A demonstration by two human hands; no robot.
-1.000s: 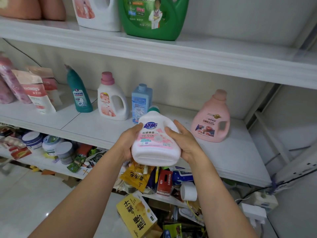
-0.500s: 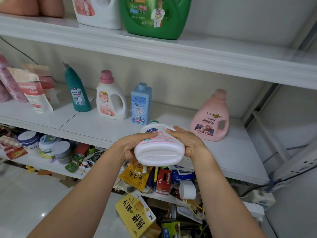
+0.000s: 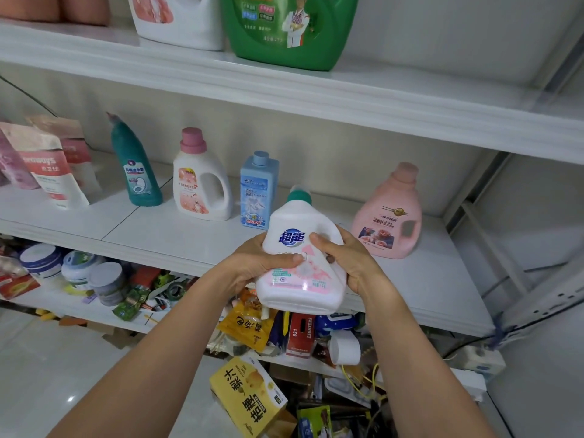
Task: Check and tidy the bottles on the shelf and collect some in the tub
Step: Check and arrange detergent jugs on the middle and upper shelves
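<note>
- Held in mid-air before the front edge of the white middle shelf (image 3: 189, 245): a white plastic detergent bottle with green cap and pink-flowered label (image 3: 301, 292), cap up and tipped a little away, label towards the camera.
- Left grip (image 3: 262, 263) clasped round the bottle's left flank, thumb laid across the label (just under the blue logo).
- Right grip (image 3: 350, 263) clasped round the right flank, thumb pressed on the front beside the logo, fingers hidden behind.
- Upright on the middle shelf behind, left to right: a teal angled-neck toilet-cleaner bottle (image 3: 136, 172), a white handled jug with pink cap (image 3: 199, 181), a light-blue square bottle (image 3: 257, 191), and, well apart to the right, a pink handled jug (image 3: 390, 216).
- Leaning at that shelf's far left: pink-and-white refill pouches (image 3: 47, 165).
- On the upper shelf: a large green jug (image 3: 287, 30) just beside a white jug with a pink label (image 3: 180, 20), tops cut off by the frame.
- On the lower shelf: round lidded jars (image 3: 47, 263) among jumbled packets.
- Lower down, in front: a yellow carton with black characters (image 3: 249, 399).
</note>
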